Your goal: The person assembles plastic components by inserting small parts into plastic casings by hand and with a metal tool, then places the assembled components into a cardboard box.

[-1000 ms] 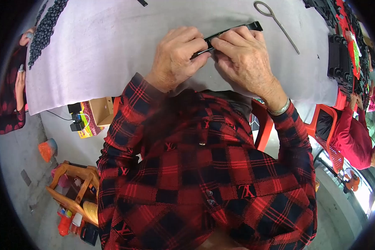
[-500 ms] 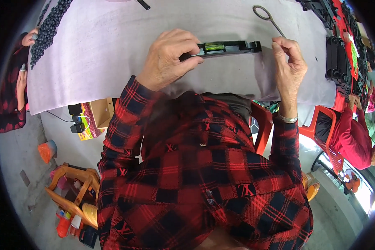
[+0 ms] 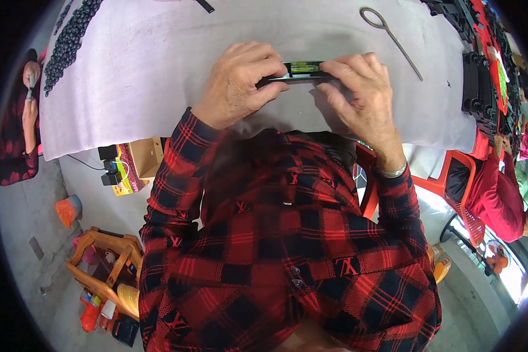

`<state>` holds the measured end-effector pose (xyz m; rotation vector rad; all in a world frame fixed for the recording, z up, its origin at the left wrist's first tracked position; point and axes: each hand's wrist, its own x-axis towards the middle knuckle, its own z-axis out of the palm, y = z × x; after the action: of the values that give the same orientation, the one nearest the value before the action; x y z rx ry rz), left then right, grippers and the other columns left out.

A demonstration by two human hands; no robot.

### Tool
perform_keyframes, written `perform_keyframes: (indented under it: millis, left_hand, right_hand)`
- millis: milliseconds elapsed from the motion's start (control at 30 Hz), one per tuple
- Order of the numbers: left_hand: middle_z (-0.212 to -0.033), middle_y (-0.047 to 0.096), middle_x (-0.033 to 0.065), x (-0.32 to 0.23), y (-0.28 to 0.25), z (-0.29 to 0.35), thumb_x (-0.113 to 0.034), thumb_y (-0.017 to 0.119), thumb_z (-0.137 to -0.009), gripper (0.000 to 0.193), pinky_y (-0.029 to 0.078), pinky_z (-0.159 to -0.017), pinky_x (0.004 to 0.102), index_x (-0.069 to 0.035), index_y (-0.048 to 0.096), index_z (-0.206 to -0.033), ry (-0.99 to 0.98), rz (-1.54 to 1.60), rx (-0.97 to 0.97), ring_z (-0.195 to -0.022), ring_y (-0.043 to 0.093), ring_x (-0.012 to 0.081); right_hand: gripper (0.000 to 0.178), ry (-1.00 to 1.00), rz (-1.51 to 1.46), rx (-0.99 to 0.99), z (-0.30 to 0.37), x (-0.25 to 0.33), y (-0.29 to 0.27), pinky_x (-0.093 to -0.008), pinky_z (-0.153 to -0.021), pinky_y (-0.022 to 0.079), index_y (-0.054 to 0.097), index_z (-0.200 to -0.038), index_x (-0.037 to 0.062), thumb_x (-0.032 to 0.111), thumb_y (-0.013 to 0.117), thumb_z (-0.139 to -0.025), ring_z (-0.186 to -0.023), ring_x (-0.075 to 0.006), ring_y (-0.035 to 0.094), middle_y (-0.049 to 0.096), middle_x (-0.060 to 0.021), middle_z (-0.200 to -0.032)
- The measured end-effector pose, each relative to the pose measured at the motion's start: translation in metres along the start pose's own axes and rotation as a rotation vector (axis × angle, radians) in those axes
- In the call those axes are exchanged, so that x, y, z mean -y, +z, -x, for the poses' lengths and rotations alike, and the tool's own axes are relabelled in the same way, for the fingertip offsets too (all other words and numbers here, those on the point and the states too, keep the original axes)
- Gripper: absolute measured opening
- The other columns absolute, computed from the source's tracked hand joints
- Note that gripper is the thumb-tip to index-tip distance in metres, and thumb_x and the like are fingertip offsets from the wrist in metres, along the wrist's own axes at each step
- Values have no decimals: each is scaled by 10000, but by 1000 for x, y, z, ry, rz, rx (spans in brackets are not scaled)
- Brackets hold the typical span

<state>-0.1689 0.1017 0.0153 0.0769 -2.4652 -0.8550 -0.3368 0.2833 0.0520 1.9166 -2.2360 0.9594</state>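
A small black spirit level (image 3: 304, 68) with a yellow-green vial in its middle is held just above the pale cloth. My left hand (image 3: 240, 82) pinches its left end between thumb and fingers. At the other end my right hand (image 3: 361, 88) has its fingers on the level, with the thumb below, and covers that end. Beyond my right hand lies a thin metal rod with a looped end (image 3: 393, 41), which neither hand touches.
The cloth-covered table (image 3: 158, 70) spans the front. A heap of small black pieces (image 3: 70, 47) lies far left, near another person's hands (image 3: 30, 97). Stacked black level bodies (image 3: 478, 82) line the right edge. A person in red sits on a red chair (image 3: 452, 176) at right.
My right hand has moved left from beside the metal rod and taken hold of the level's right end. At far left, the other person's hands have come together.
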Motion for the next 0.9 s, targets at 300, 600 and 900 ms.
perform_keyframes:
  millis: [300,600,900]
  left_hand:
    - [-990,674,19,-10,5,-12,-127,818,-724,261,495,-812,376,-114,741,-973,67,-116,-29,-916,639,243]
    - [-911,628,-25,-11,11,-8,-155,817,-718,260,487,-791,375,-170,741,-966,66,-175,-34,-882,628,207]
    - [-1118,677,74,-9,-5,-4,-83,856,-665,352,519,-819,371,-76,721,-990,46,-8,-67,-971,650,272]
  right_hand:
    - [199,-101,189,54,-8,-1,8,-364,-801,416,737,-967,131,161,778,-775,-876,-212,549,619,29,-872]
    - [199,-97,178,63,-5,2,12,-372,-799,427,719,-970,118,145,775,-781,-894,-234,559,604,6,-851]
    - [284,-45,-51,-45,-3,-2,5,-376,-792,438,726,-1008,93,159,825,-750,-861,-241,561,651,-20,-869]
